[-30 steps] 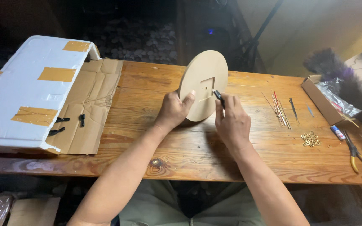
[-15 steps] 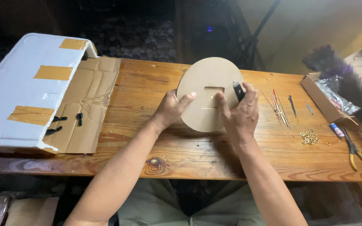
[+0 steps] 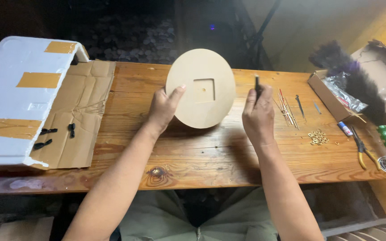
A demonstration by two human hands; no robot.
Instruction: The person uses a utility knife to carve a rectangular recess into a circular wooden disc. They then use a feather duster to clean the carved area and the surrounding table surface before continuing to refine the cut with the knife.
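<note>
My left hand (image 3: 164, 107) grips the left edge of a round tan wooden disc (image 3: 200, 88), holding it tilted up above the wooden table (image 3: 193, 151). The disc has a square recess with a small hole in its middle. My right hand (image 3: 258, 114) is to the right of the disc, apart from it, closed around a small black stick-like tool (image 3: 257, 85) that points upward.
A white foam slab with tan tape patches (image 3: 18, 98) lies on flattened cardboard (image 3: 79, 116) at the left, with small black pieces (image 3: 50, 134) beside it. At the right are thin sticks (image 3: 286, 109), brass rings (image 3: 318, 137), yellow-handled pliers (image 3: 362, 149), and an open box with dark feathers (image 3: 351, 85).
The disc turned from nearly edge-on to facing me and was lifted higher. My right hand came off the disc and moved to its right, still holding the black tool.
</note>
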